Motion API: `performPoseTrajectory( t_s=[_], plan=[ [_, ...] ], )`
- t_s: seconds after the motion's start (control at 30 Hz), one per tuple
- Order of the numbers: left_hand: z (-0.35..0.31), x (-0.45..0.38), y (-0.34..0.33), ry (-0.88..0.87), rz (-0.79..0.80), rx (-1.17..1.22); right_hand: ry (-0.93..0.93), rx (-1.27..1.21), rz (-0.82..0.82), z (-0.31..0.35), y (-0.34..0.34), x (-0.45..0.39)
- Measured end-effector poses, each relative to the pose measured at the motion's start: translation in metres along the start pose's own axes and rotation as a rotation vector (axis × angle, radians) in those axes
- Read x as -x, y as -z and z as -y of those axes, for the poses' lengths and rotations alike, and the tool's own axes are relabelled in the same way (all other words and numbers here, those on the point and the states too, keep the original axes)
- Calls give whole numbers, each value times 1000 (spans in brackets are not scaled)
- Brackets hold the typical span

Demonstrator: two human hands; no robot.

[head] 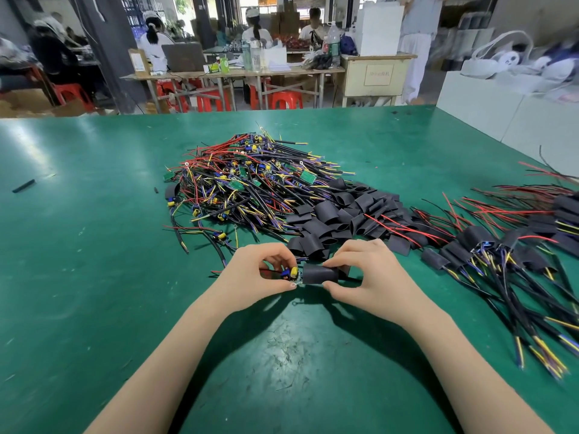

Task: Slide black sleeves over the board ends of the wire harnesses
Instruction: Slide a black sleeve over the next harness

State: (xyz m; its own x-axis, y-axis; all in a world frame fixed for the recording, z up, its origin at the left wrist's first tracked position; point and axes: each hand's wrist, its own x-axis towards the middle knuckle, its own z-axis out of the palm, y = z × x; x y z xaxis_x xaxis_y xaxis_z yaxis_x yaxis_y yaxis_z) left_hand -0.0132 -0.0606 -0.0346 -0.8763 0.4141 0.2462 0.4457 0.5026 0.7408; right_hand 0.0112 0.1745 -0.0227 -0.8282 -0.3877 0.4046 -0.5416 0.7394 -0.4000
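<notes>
A black sleeve (320, 274) lies sideways between the two hands, its open mouth touching the board end (290, 274) of a wire harness, where yellow and blue parts show. The left hand (257, 278) pinches that board end between curled fingers and thumb. The right hand (366, 277) pinches the sleeve from above and below. Just beyond the hands lies a heap of loose black sleeves (344, 211), and past it, toward the left, a tangled pile of bare harnesses (238, 180). Sleeved harnesses (507, 255) spread out to the right of the right hand on the green tabletop (78, 261).
</notes>
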Motion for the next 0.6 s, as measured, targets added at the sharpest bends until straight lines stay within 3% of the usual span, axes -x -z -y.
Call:
performPoseTrajectory(
  t_s=[0.37, 0.6],
  plan=[
    [0, 0, 1, -40, -51, 28, -115, -257, -80, 3, -3, -1],
    [-1, 1, 5, 31, 33, 178, -117, -282, -119, 4, -3, -1]
  ],
)
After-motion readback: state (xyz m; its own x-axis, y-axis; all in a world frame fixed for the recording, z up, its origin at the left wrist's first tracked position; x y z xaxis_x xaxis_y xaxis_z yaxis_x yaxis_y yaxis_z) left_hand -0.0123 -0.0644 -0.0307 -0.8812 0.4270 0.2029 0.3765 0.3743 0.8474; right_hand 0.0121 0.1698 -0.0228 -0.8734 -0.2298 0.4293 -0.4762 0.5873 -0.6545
